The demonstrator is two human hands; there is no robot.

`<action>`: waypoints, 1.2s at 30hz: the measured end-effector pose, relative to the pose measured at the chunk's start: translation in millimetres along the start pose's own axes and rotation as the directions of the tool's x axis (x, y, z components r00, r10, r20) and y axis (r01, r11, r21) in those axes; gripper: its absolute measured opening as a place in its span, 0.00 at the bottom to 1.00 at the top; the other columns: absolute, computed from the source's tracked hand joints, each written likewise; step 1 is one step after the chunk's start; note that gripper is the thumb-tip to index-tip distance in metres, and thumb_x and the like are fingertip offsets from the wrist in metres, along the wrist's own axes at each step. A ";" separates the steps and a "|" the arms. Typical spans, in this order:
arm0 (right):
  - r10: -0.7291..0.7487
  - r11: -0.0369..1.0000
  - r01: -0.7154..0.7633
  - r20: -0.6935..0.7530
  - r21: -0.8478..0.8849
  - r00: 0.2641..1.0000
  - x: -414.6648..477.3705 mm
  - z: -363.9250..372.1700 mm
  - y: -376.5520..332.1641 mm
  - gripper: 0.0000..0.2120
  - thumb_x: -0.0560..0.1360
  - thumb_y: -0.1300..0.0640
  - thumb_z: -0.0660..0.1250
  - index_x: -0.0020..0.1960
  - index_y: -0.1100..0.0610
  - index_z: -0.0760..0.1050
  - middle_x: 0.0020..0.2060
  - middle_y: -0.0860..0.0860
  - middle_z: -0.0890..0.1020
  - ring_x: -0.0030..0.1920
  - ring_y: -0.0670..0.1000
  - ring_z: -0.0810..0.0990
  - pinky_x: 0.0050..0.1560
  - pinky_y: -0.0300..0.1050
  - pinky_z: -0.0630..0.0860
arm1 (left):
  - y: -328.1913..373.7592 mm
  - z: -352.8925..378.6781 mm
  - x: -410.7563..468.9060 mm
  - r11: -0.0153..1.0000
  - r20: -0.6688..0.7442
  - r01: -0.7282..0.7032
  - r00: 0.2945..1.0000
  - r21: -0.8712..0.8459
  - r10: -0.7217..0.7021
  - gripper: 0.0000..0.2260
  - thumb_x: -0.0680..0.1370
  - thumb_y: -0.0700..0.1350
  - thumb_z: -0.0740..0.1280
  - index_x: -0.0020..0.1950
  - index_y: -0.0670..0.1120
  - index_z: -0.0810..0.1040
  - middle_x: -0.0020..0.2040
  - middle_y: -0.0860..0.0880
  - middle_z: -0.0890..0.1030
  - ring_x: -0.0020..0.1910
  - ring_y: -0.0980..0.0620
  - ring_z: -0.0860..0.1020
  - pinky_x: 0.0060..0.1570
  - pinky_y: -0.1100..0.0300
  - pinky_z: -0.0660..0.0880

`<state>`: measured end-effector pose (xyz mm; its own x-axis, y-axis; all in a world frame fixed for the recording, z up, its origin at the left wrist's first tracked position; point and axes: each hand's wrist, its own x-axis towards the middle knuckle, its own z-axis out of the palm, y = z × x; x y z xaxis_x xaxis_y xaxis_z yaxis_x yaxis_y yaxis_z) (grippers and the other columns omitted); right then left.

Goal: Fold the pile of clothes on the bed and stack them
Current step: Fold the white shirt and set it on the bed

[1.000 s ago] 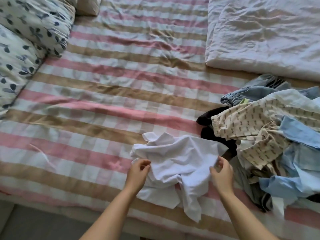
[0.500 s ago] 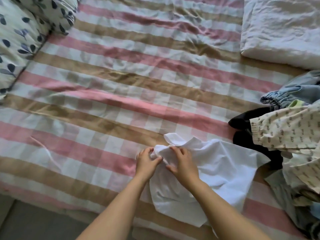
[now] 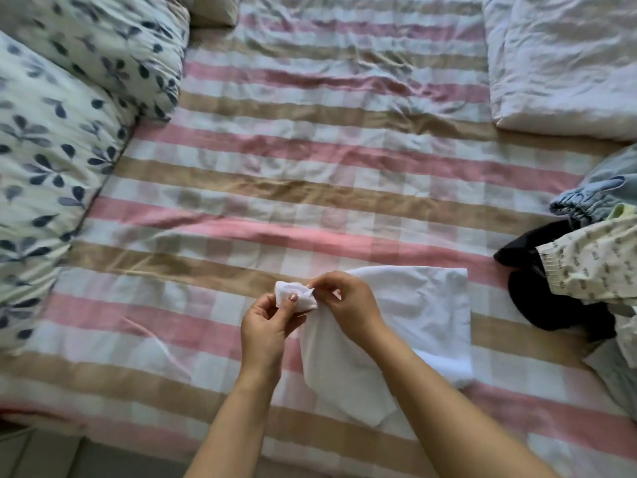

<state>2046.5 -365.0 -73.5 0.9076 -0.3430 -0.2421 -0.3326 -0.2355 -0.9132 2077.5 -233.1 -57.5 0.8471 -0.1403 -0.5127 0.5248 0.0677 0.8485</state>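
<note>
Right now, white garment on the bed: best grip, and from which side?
Likely the straight right edge of the white garment, at its far corner: it lies flat and free on the bed. Come from above on the near side, since the clothes pile crowds the right. The bunched left end is pinched by the left hand and right hand.

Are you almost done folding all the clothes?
Not nearly. No folded stack is in view on the striped bed cover. The left hand and right hand pinch a bunched corner of one white garment, which lies partly spread out. The jumbled pile at the right edge waits unfolded, so nearly everything is left.
</note>
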 end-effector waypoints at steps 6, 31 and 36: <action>0.112 0.983 -0.131 -0.142 -0.127 0.983 -23.0 19.0 35.7 0.13 0.73 0.61 0.68 0.57 0.58 0.77 0.51 0.51 0.79 0.49 0.49 0.77 0.52 0.41 0.72 | -24.8 -13.6 28.1 0.983 0.076 0.119 0.988 0.142 -0.131 0.05 0.77 0.34 0.63 0.51 0.37 0.78 0.45 0.41 0.82 0.44 0.49 0.82 0.42 0.63 0.79; 0.283 0.953 -0.282 -0.662 0.113 0.694 -110.6 -98.1 121.9 0.06 0.75 0.62 0.66 0.41 0.55 0.72 0.35 0.49 0.78 0.37 0.51 0.76 0.36 0.29 0.68 | -30.8 36.0 82.6 0.691 0.263 -0.208 0.964 0.692 0.028 0.10 0.75 0.35 0.59 0.37 0.46 0.74 0.33 0.51 0.75 0.35 0.54 0.73 0.35 0.62 0.68; 0.471 0.864 -0.471 -0.617 0.178 0.631 -108.7 -136.1 165.6 0.04 0.75 0.62 0.65 0.49 0.60 0.75 0.44 0.56 0.81 0.47 0.57 0.79 0.46 0.46 0.73 | -54.1 49.5 72.1 0.759 0.280 -0.019 0.935 0.651 -0.217 0.12 0.75 0.46 0.68 0.56 0.43 0.73 0.47 0.47 0.77 0.48 0.50 0.76 0.41 0.63 0.73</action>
<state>1857.9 -490.4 -153.9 0.2580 -0.8880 -0.3807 -0.6687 0.1202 -0.7337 2106.0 -295.8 -133.8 0.6549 -0.4223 -0.6267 0.3276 -0.5886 0.7391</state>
